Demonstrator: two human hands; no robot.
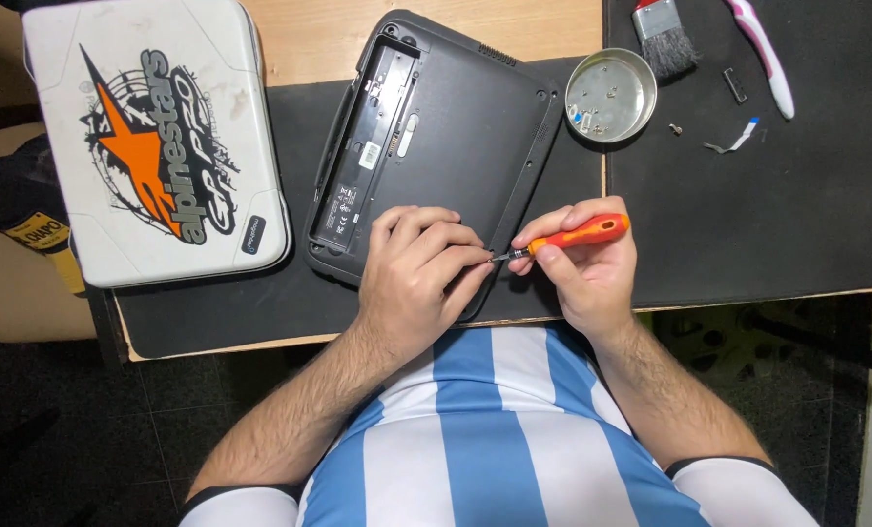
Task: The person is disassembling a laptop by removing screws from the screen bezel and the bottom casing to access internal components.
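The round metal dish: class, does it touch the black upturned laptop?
Apart. The head view shows a strip of black mat between the round metal dish and the black upturned laptop.

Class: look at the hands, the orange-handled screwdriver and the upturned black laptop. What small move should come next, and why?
Probably turn the screwdriver to loosen a screw: the right hand holds it with its tip at the laptop edge, the left hand steadying there, and the metal dish already holds screws.
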